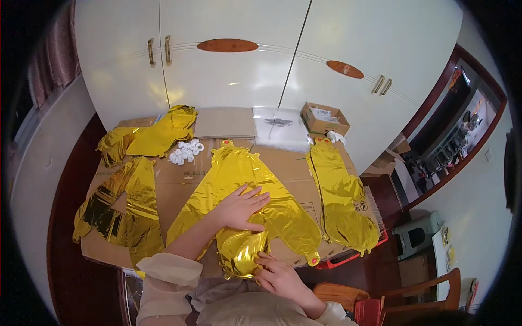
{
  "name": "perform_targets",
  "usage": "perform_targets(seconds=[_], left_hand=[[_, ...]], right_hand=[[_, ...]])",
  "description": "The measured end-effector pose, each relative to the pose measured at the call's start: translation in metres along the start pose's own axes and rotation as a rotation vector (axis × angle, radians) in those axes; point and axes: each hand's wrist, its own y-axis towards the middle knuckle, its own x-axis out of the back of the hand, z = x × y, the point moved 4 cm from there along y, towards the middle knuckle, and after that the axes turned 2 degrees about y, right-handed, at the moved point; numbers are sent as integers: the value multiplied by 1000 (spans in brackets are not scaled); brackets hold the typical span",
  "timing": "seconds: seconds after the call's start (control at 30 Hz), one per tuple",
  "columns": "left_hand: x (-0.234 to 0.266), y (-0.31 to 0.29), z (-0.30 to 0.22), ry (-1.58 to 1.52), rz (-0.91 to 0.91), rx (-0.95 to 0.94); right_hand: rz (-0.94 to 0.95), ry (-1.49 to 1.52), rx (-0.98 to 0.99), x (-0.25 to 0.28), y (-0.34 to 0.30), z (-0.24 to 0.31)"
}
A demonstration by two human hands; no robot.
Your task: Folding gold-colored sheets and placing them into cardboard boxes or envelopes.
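Observation:
A gold foil balloon [234, 173], flat and uninflated, is spread across the cardboard in front of me. Its lower middle part is bunched into a crumpled fold [239, 252] at the near edge. My left hand [242, 209] lies flat on the foil just above that fold, fingers spread. At the fold's right side, my right hand [280, 276] has its fingers curled on the foil's edge. Small tabs with red spots stick out at the balloon's top and lower right corner.
More flat gold foil balloons lie left [125, 212], far left [157, 136] and right [342, 201]. White rings [186, 152], cardboard sheets [224, 124], clear plastic bags [280, 127] and a small carton [325, 120] line the back, before white cabinets [228, 76]. A wooden chair [424, 290] stands right.

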Motion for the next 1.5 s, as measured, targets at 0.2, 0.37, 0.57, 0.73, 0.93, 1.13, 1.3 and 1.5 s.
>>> perform_targets(seconds=[0.2,0.37,0.57,0.73,0.93,1.13,1.3,1.5], left_hand=[[2,0,0,10,14,-5],[3,-2,-1,54,13,-9],[2,1,-1,2,43,-8],[5,0,-2,4,47,-2],[3,-1,-1,43,23,-12],[4,0,-2,15,42,-12],[3,0,-2,14,40,-12],[4,0,-2,10,30,-12]], right_hand=[[9,-47,32,11,6,7],[12,8,72,16,6,5],[-95,11,-18,28,10,-28],[-114,-265,4,44,33,-47],[-26,-304,10,32,38,-62],[17,-299,-17,35,40,-64],[115,-352,-14,35,46,-77],[214,-401,3,42,53,-77]])
